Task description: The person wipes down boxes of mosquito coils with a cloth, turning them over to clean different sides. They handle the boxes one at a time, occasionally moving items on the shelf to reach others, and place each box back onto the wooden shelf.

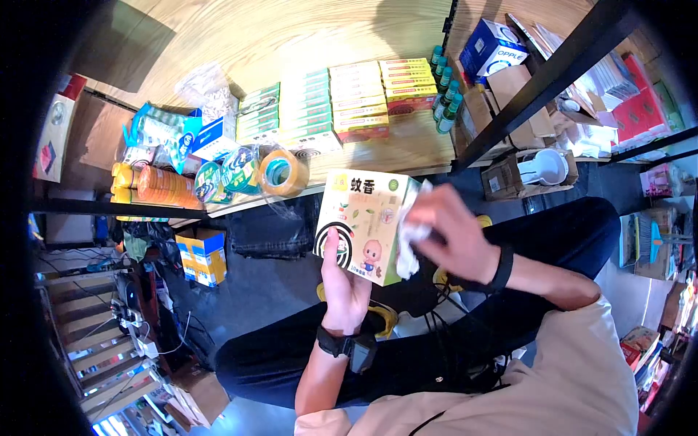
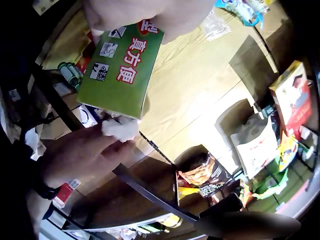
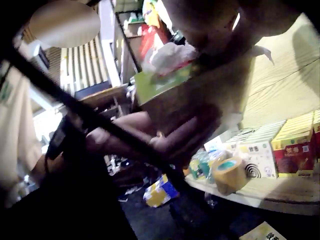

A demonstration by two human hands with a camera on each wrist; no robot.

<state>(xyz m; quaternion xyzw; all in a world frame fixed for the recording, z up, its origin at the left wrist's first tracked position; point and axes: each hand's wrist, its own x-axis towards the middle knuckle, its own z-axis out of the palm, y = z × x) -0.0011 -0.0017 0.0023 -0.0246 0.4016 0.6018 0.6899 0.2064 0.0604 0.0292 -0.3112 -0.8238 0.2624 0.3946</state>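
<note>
A mosquito coil box (image 1: 382, 211) with a baby drawing and a black spiral is held up in front of the shelf, tilted. My left hand (image 1: 343, 294) grips it from below, thumb lying across the printed front. In the left wrist view its green side (image 2: 117, 75) shows white and red lettering. My right hand (image 1: 454, 236) pinches a crumpled white tissue (image 1: 408, 263) against the box's right side. The right wrist view shows that tissue (image 3: 170, 57) bunched at the green edge, with the left hand's fingers under the box.
Rows of stacked coil boxes (image 1: 309, 109) stand on the wooden shelf (image 1: 407, 156), beside several green bottles (image 1: 449, 109). Tape rolls (image 1: 283, 173) and orange-capped bottles (image 1: 163, 185) sit at its front left. A black metal post (image 1: 538, 83) rises at right, near cardboard boxes (image 1: 520, 105).
</note>
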